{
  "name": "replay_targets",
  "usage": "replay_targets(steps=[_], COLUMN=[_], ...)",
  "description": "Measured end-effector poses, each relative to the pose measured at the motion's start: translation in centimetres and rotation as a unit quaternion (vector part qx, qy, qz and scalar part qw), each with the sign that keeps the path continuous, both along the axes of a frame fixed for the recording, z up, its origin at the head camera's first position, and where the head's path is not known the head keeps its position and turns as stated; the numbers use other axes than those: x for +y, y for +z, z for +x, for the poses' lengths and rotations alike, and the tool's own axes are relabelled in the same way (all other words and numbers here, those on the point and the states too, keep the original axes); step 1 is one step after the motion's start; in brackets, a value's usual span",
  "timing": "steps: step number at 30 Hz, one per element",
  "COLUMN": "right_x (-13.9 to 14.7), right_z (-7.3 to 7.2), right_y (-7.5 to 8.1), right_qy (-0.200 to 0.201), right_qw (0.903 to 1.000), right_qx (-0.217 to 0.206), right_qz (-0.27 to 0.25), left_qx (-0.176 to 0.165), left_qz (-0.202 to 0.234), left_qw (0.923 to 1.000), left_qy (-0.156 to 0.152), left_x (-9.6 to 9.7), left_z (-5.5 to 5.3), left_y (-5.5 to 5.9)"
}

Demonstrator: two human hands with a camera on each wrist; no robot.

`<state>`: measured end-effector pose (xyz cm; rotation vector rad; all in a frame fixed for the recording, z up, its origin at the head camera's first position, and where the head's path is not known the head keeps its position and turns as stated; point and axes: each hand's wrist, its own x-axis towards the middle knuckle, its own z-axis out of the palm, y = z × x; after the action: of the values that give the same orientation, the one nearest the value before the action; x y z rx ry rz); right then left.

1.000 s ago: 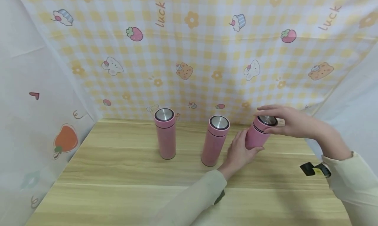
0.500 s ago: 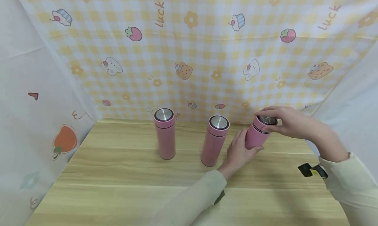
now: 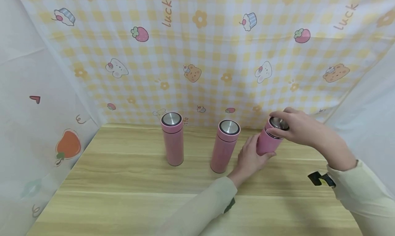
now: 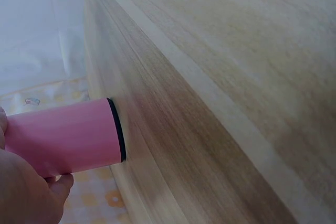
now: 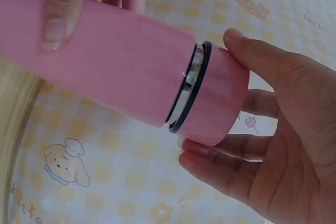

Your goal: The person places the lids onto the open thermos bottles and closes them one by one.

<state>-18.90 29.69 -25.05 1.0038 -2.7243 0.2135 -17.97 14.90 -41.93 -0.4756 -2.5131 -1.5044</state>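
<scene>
On the right of the table stands a pink thermos [image 5: 121,56]; in the left wrist view its dark-rimmed base meets the wood. My left hand [image 3: 250,160] grips its body, thumb on the near side. My right hand [image 3: 303,131] holds the pink lid [image 5: 220,95] with thumb and fingers round its rim. Between lid and body a band of silver metal [image 5: 187,85] shows, so the lid sits slightly raised and a little tilted. The lid's steel top [image 3: 279,122] is partly hidden by my right hand.
Two more pink thermoses stand upright with lids on: one in the middle [image 3: 223,150], close to my left hand, and one farther left [image 3: 174,143]. A yellow checked cloth [image 3: 197,57] hangs behind the wooden table [image 3: 129,195]. White cloth [image 3: 31,133] hangs at the left.
My right hand has turned round the lid, its thumb shifting left across the front and its wrist moving left. My left hand keeps its grip on the body.
</scene>
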Motion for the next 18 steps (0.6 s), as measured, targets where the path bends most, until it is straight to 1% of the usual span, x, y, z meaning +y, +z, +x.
replay_targets(steps=[2, 4, 6, 8, 12, 14, 18], right_x=[0.1, 0.4, 0.7, 1.0, 1.6, 1.8, 1.9], right_z=[-0.1, -0.2, -0.2, -0.2, -0.2, -0.2, -0.1], right_y=[-0.2, -0.3, -0.1, 0.1, 0.8, 1.0, 0.9], right_qy=[-0.004, 0.001, 0.017, 0.039, 0.082, 0.091, 0.095], right_qw=[1.0, 1.0, 0.9996, 0.9979, 0.992, 0.99, 0.9891], right_qx=[-0.001, -0.005, -0.019, -0.041, -0.088, -0.103, -0.111], right_qz=[-0.002, -0.005, -0.016, -0.03, -0.039, -0.032, -0.022], left_qx=[0.001, 0.002, 0.002, 0.002, 0.001, 0.002, 0.006], left_qz=[0.003, 0.006, 0.008, 0.01, 0.011, 0.011, 0.014], left_qw=[1.0, 1.0, 1.0, 0.9999, 0.9999, 0.9999, 0.9999], left_qy=[-0.001, -0.003, -0.005, -0.005, -0.004, 0.0, 0.001], left_x=[0.0, -0.1, -0.1, -0.1, -0.1, 0.0, -0.1], left_z=[0.0, 0.0, 0.0, 0.0, -0.1, -0.1, -0.1], left_y=[0.0, 0.0, 0.0, 0.0, 0.0, 0.0, 0.0])
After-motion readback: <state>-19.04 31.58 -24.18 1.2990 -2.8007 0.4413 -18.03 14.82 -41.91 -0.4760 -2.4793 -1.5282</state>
